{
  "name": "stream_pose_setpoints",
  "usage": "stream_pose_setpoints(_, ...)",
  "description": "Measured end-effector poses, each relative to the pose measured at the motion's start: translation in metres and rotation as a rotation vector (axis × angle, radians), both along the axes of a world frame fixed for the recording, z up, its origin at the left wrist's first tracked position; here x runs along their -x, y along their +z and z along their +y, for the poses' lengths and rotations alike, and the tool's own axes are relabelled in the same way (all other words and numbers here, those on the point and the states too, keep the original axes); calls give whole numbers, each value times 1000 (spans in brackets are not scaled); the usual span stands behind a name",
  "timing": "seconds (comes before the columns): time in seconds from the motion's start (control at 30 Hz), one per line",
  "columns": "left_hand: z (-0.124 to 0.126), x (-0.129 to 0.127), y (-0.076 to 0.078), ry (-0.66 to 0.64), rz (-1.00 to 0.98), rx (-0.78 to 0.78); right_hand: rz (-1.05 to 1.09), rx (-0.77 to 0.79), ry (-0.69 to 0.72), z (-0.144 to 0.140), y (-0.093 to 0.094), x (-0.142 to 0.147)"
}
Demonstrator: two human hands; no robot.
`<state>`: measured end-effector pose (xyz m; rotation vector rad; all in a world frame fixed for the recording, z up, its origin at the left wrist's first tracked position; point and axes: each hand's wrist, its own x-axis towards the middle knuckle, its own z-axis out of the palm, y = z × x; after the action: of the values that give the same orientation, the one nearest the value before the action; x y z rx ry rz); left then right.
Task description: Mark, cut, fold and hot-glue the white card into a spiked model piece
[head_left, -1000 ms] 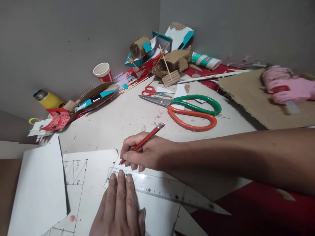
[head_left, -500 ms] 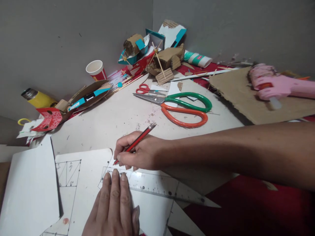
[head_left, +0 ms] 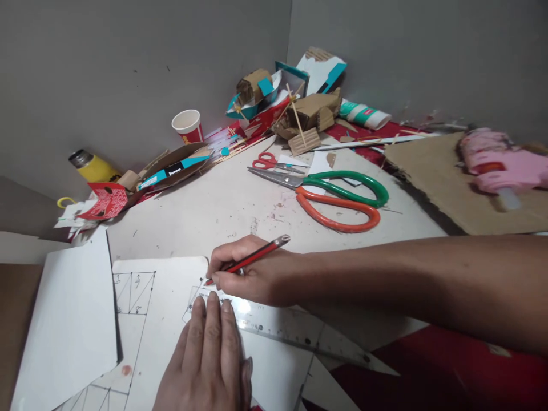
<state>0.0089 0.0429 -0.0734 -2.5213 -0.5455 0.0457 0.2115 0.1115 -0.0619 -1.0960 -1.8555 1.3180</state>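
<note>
My left hand (head_left: 209,354) lies flat with its fingers stretched, their tips pressing on the left part of a clear plastic ruler (head_left: 274,330). Under the ruler is a white sheet of card (head_left: 274,359) with drawn lines. A red and black pencil (head_left: 261,253) is pinched in my right hand (head_left: 244,274); its tip points down near the ruler's upper left edge. To the left, a larger white card (head_left: 171,279) bears pencilled boxes with diagonals. Another blank white piece (head_left: 72,325) overlaps it.
Beyond my right hand lie big scissors (head_left: 338,220) with green and orange handles and small red-handled scissors (head_left: 265,160). A pink glue gun (head_left: 505,171) rests on cardboard (head_left: 428,165) at right. A paper cup (head_left: 187,123), a yellow bottle (head_left: 96,168) and cardboard scraps line the wall.
The view has shifted, so everything sits further right in the picture. The pencil leans lower, its tip still close to the ruler's edge. My left hand stays on the ruler.
</note>
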Motion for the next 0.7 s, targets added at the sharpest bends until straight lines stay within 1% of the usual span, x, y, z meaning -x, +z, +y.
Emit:
stream_pose_setpoints(0.17,-1,0,0,10,-13,-5,0,-36,52,1,-1,3)
stream_pose_setpoints(0.3,-2,-1,0,30,-29,10,-24,-43,54,1,-2,5)
stream_pose_setpoints(0.7,-1,-3,0,34,-51,20,-70,-58,64,0,-2,5)
